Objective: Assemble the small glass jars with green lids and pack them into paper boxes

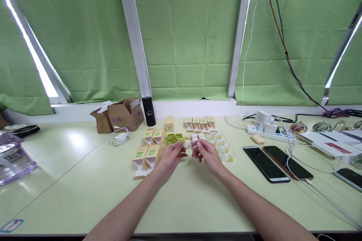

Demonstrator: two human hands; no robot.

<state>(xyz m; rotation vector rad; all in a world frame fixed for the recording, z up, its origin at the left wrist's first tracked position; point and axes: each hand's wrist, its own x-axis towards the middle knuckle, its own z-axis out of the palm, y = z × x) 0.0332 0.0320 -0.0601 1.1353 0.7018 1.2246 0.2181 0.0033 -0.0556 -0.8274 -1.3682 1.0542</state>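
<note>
My left hand [171, 157] holds a small green and white case [186, 142] between its fingertips, just above the pale green table [85, 180]. My right hand [206, 153] is a few centimetres to the right, fingers curled, touching or close to the case; whether it holds something small I cannot tell. Behind the hands lie green case halves [173, 138], small white pieces [197, 135] and clear round lids with yellow inside [224, 148]. Small tan boxes with green labels [149, 150] lie open to the left; more stand in a row [200, 124] at the back.
Two dark phones [278, 162] lie at right beside a white power strip [267, 128] with chargers and cables. A black cylinder [148, 111] and brown cardboard boxes [123, 115] stand at the back. A purple clear container [13, 158] is at far left.
</note>
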